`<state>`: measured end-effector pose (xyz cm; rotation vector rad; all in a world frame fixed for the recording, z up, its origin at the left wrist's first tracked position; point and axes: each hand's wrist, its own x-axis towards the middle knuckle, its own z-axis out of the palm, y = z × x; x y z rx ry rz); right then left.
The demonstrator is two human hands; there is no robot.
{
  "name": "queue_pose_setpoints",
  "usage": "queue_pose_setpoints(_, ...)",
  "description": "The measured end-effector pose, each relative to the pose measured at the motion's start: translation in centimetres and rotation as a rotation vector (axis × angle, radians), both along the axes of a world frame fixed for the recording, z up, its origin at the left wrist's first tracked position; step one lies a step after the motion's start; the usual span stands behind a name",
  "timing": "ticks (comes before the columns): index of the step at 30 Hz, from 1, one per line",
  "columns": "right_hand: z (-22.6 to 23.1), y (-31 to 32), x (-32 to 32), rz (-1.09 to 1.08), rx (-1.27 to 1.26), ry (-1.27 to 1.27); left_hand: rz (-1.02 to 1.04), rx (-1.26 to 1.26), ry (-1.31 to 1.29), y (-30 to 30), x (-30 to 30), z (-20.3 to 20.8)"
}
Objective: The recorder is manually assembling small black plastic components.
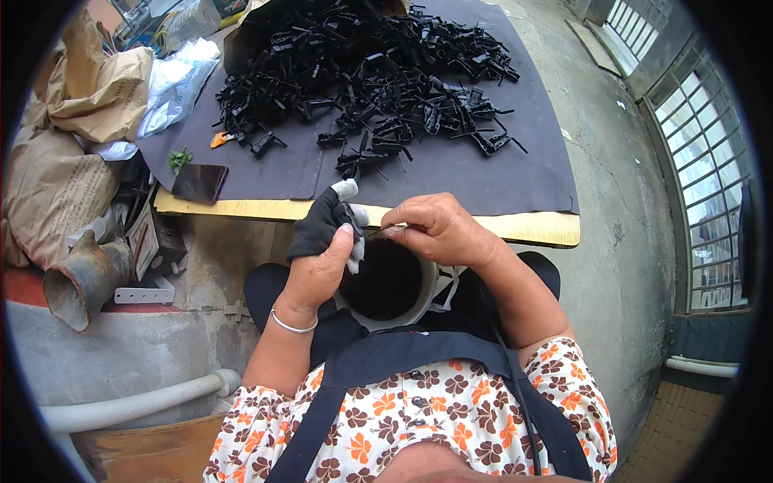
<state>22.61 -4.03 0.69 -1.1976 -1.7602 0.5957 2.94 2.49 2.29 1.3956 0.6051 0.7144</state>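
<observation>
My left hand (322, 241) wears a dark glove with pale wrapped fingertips. It is closed around a small black plastic part (348, 216) at the table's near edge. My right hand (439, 229) is bare, its thumb and forefinger pinched together beside that part; a thin, small thing seems to show between them, too fine to name. Below both hands stands a pale bucket (378, 324) with a dark inside, held between my knees. Beyond my hands, a large heap of black plastic parts (378, 80) covers the far side of the table.
The table (515, 173) has a dark cover and a yellow front edge (523, 229). On its left lie a dark phone-like slab (200, 183), a green sprig (179, 159) and an orange piece (220, 139). Brown paper sacks (64, 181) and a rusty pipe (84, 282) crowd the left.
</observation>
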Motion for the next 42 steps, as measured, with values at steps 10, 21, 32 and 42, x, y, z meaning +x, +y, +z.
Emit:
queue_pose_setpoints(10,0.5,-0.2,-1.1,0.005,-0.250,0.262,-0.114,0.183,0.126,-0.9,0.5,-0.4)
queue_pose_setpoints(21,0.5,0.1,-2.6,-0.027,-0.286,0.104,0.069,0.778,0.166,-0.7,1.0,-1.9)
queue_pose_setpoints(32,-1.0,3.8,1.8,-0.732,0.068,-0.419,-0.103,0.966,0.453,-0.3,-1.2,-0.4)
queue_pose_setpoints(42,-1.9,1.9,3.4,-0.748,-0.016,-0.427,0.142,1.010,0.253,1.0,1.5,-2.6)
